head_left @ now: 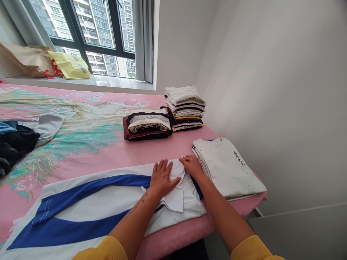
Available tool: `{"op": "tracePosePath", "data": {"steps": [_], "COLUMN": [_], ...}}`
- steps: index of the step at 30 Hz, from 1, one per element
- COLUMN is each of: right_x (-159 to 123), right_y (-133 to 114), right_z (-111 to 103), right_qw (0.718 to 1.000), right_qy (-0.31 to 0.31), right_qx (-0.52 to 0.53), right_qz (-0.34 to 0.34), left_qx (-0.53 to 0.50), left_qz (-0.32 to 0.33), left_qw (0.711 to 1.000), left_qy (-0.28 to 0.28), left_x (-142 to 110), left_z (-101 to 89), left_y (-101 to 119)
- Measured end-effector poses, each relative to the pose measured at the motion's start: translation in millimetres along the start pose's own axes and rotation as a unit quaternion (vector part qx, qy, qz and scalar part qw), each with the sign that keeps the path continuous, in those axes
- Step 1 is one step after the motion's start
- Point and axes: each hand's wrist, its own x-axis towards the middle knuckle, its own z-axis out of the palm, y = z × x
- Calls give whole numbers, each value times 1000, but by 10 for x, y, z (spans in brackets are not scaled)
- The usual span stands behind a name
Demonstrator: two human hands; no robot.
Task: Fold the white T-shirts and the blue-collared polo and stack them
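Observation:
A white shirt with blue bands (89, 225) lies stretched out on the bed, part of it folded over at its right end. My left hand (162, 180) rests flat on the folded white cloth, fingers spread. At the far edge of that fold, my right hand (193, 167) has its fingers closed on the shirt's fabric. Just right of my right hand sits a stack of folded white shirts (230, 168), the top one bearing small dark lettering. A dark blue part of the cloth shows beneath my right wrist.
Two piles of folded clothes, a lower pile (148, 124) and a taller pile (187, 108), stand farther back on the pink flowered bedsheet (114, 151). Loose dark clothes (18, 144) lie at left. Paper bags (69, 65) sit on the windowsill. A wall (271, 108) borders the right side.

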Motion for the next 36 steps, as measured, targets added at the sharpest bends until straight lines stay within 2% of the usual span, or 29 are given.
{"op": "tracePosePath", "data": {"steps": [3, 10, 14, 22, 27, 29, 31, 32, 34, 35, 36], "right_x": [36, 23, 15, 29, -3, -41, -110, -155, -252, -296, -332], "right_y": [8, 71, 62, 49, 102, 41, -85, -161, -291, -331, -347], "right_z": [7, 111, 88, 84, 135, 119, 95, 87, 84, 89, 94], "right_qw": [998, 997, 995, 993, 992, 989, 986, 987, 980, 972, 964], "right_qy": [-40, -13, -8, -15, 34, 101, 151, 139, 28, -41, -96], "right_qx": [48, 69, 87, 117, 118, 100, 60, 30, -46, -90, -134], "right_qz": [7, 35, 46, 16, 15, 31, -17, -72, -189, -214, -209], "left_qx": [2, 0, -3, 4, 1, 0, -1, -1, -1, 0, 1], "left_qz": [-7, -15, -17, -23, -21, -21, -22, -21, -22, -24, -26], "left_qw": [1000, 1000, 1000, 1000, 1000, 1000, 1000, 1000, 1000, 1000, 1000], "left_qy": [1, 5, -1, 1, 4, 2, 1, 1, 6, 10, 14], "left_x": [9, 14, 13, 19, 14, 15, 16, 16, 14, 14, 13], "left_z": [18, 43, 36, 40, 38, 36, 37, 39, 45, 48, 50], "left_y": [-2, -15, -17, -8, -13, -13, -13, -13, -11, -9, -7]}}
